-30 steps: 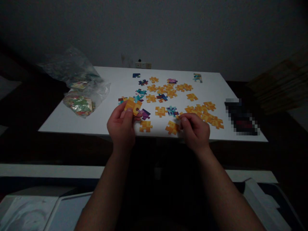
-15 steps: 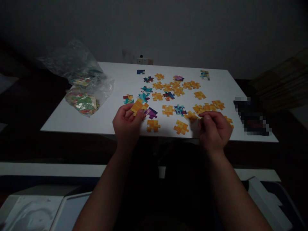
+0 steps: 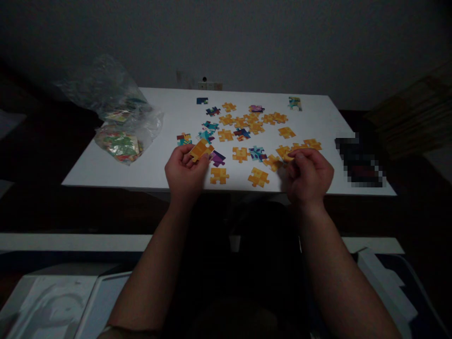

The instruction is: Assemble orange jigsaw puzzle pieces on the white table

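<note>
My left hand (image 3: 185,172) pinches an orange puzzle piece (image 3: 202,150) between thumb and fingers, raised a little over the table's near side. Just behind it, a purple puzzle piece (image 3: 218,158) is partly covered. My right hand (image 3: 309,176) is closed, thumb against bent index finger, beside a group of orange pieces (image 3: 271,162) at the right. Whether a piece sits in that pinch is too dark to make out. Between the hands lie a loose orange piece (image 3: 240,154), a blue spotted piece (image 3: 257,153) and two orange pieces (image 3: 259,177) near the front edge.
More puzzle pieces (image 3: 252,120) spread over the white table (image 3: 151,162). Clear plastic bags (image 3: 123,146) with colourful pieces stand at the left. A dark, pixelated object (image 3: 362,162) lies at the right edge. An open white box (image 3: 52,301) is at the lower left.
The view has shifted slightly, so the table sits higher and a little to the left. Both hands keep nearly the same pose, the left still with its orange puzzle piece.
</note>
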{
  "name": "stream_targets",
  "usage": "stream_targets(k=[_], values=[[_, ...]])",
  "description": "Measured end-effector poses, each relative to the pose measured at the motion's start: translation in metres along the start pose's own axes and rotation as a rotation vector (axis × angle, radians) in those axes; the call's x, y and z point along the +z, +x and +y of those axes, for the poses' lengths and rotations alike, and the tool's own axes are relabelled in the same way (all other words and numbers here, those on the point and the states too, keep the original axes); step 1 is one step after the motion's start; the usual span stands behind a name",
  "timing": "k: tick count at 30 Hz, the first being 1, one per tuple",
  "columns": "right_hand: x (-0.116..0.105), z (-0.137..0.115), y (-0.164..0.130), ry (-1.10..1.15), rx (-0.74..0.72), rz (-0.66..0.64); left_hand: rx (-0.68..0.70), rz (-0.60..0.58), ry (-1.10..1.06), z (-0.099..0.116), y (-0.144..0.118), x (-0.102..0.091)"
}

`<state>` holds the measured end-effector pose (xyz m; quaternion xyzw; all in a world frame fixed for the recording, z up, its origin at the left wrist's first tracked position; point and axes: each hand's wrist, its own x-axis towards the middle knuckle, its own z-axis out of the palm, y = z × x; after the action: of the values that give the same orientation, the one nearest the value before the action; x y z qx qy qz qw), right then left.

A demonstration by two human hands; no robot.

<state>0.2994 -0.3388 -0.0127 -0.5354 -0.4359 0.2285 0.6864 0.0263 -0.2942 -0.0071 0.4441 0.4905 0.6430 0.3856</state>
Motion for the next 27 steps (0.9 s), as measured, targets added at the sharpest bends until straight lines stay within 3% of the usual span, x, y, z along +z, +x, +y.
stream_targets(k=[11,27], values=[[0.003,-0.017,0.001,0.386,0.069,0.158,0.045,0.03,0.098,-0.002,0.002,0.0],[0.001,-0.011,-0.002,0.282,-0.028,0.12,0.038,0.095,0.193,0.004,0.0,0.005]])
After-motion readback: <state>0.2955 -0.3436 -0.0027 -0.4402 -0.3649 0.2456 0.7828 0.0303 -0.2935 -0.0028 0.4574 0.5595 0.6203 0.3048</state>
